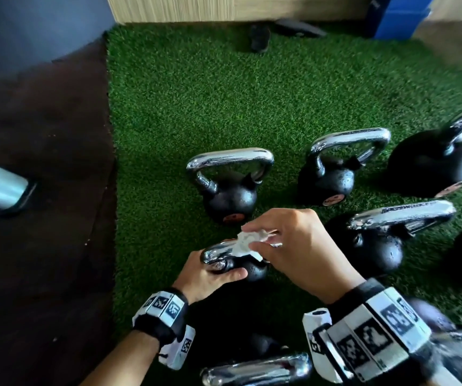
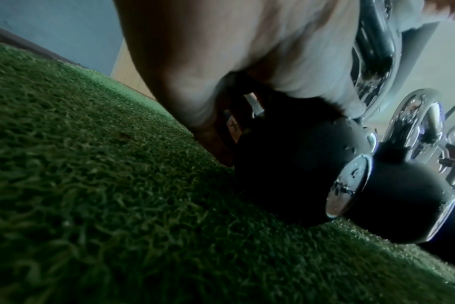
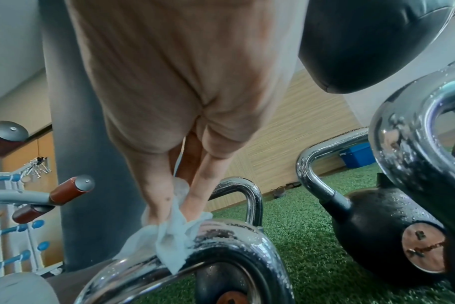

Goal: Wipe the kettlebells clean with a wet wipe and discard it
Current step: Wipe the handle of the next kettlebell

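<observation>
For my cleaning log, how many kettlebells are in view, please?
6 kettlebells: one being wiped, two behind it, two to the right, one nearest; others may hide at the right edge.

My right hand (image 1: 296,246) reaches forward, fingertips pinched together; my left hand (image 1: 210,277) sits lower, fingers apparently curled, though that view is blurred.

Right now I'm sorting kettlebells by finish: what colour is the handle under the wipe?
Shiny chrome handle, clearest in the right wrist view.
</observation>
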